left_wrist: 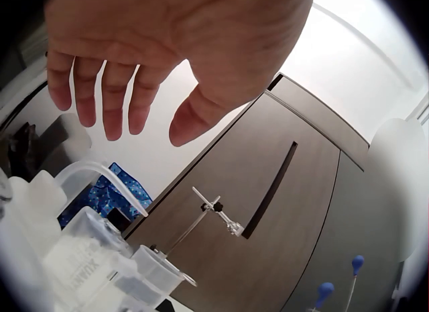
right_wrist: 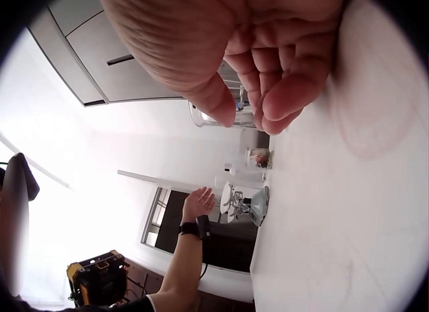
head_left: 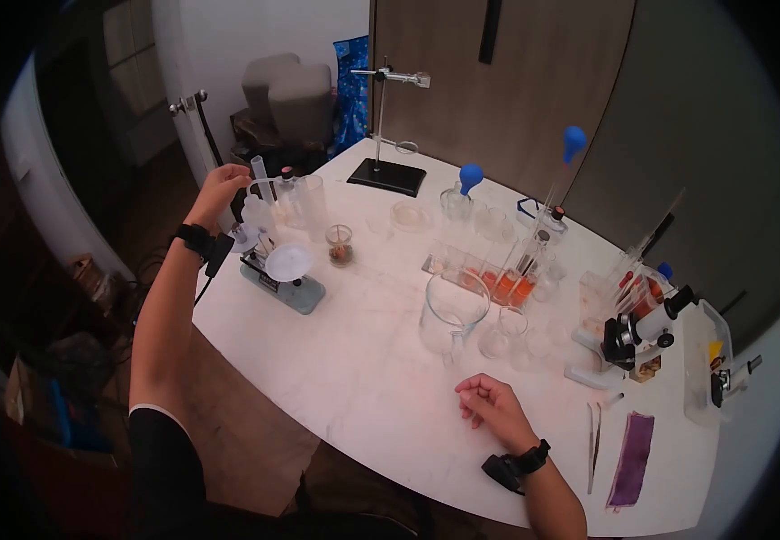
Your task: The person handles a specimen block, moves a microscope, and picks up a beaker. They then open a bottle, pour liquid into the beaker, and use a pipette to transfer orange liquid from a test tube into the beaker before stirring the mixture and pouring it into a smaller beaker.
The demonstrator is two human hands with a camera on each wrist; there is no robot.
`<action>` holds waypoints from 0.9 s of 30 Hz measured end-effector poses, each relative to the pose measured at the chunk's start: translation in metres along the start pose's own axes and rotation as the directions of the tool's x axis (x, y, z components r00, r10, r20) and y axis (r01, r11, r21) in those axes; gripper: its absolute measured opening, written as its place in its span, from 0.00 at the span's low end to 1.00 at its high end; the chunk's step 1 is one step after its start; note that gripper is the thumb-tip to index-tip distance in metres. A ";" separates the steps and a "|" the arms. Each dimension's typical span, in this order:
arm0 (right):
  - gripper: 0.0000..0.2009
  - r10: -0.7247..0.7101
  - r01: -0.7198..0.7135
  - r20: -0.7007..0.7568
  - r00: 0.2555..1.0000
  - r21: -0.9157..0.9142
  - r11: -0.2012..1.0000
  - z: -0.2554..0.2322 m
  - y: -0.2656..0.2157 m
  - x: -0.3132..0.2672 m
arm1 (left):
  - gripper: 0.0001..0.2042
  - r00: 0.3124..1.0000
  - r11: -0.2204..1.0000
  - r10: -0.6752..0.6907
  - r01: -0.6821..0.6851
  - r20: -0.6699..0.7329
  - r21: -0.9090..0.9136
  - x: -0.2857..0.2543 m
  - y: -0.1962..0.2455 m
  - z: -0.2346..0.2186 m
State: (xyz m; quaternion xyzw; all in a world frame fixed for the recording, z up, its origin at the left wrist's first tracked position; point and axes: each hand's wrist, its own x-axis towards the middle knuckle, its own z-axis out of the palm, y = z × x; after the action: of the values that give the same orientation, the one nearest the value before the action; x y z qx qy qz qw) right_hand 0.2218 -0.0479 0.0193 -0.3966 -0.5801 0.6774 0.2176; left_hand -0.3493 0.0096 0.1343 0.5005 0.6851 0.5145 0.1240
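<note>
My left hand (head_left: 220, 192) hovers at the far left of the table, just above a white plastic wash bottle (head_left: 256, 214) with a bent spout. In the left wrist view its fingers are relaxed and spread, with nothing between them. Below that hand is a small balance scale (head_left: 295, 295) with white pans, and a glass jar (head_left: 340, 250) with brownish contents is to its right. My right hand (head_left: 496, 410) rests near the table's front edge, fingers loosely curled and holding nothing. A large glass beaker (head_left: 438, 331) and a conical flask (head_left: 496, 344) stand just beyond it.
A stand with a clamp (head_left: 386, 177) is at the back. Mid-right is a rack of tubes (head_left: 439, 264) beside orange liquid. Farther right are a microscope (head_left: 646, 333), a clear plastic bin (head_left: 703, 396), tweezers (head_left: 591, 450) and a purple strip (head_left: 631, 461).
</note>
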 end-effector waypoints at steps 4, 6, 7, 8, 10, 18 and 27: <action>0.09 -0.003 0.003 -0.001 1.000 0.003 1.000 0.000 0.000 0.000 | 0.17 0.992 0.985 -0.016 -0.006 0.129 0.172 0.011 -0.022 0.006; 0.10 0.002 -0.002 0.001 1.000 -0.008 1.000 0.001 -0.001 -0.001 | 0.14 0.992 0.972 0.034 -0.062 0.123 0.229 0.021 -0.039 0.006; 0.10 0.001 -0.001 0.003 1.000 -0.009 1.000 0.001 -0.002 -0.002 | 0.13 0.992 0.960 0.032 -0.065 0.122 0.273 0.022 -0.038 0.005; 0.10 0.000 0.000 0.005 1.000 -0.009 1.000 0.001 -0.002 -0.001 | 0.12 0.992 0.945 0.030 -0.068 0.121 0.319 0.022 -0.037 0.007; 0.10 0.000 0.000 0.006 1.000 -0.013 1.000 0.002 -0.003 -0.001 | 0.09 0.997 0.921 0.044 -0.063 0.057 0.384 0.014 -0.029 0.010; 0.09 0.000 0.000 0.001 1.000 -0.019 1.000 0.002 -0.001 0.000 | 0.11 0.994 0.895 0.108 -0.085 -0.029 0.439 0.011 -0.023 0.006; 0.09 0.011 -0.012 -0.019 1.000 -0.025 1.000 0.003 -0.003 0.001 | 0.11 0.971 0.909 0.225 -0.177 -0.087 0.376 0.019 -0.017 0.004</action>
State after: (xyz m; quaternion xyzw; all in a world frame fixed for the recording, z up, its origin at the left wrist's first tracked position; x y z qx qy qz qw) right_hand 0.2183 -0.0483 0.0224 -0.4089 -0.5841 0.6677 0.2140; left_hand -0.3655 0.0277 0.1249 0.5485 0.7202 0.4191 -0.0693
